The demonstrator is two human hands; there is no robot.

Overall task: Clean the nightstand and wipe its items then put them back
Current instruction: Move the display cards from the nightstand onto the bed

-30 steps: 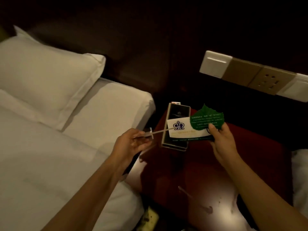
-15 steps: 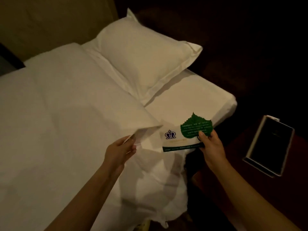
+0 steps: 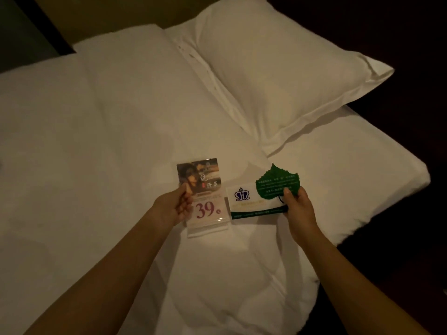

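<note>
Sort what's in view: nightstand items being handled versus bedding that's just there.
Job items:
acrylic sign stand, in left hand
white crest card and green leaf card, in right hand

Just there:
pillow
white duvet

Single head view, looking steeply down, close over bed (image 3: 121, 165); no second view.

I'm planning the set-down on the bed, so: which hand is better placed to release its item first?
Left, probably. The left hand holds the acrylic sign stand low, its base seemingly at the white duvet. The right hand pinches the green leaf card and white card together, seemingly above the bedding.
</note>
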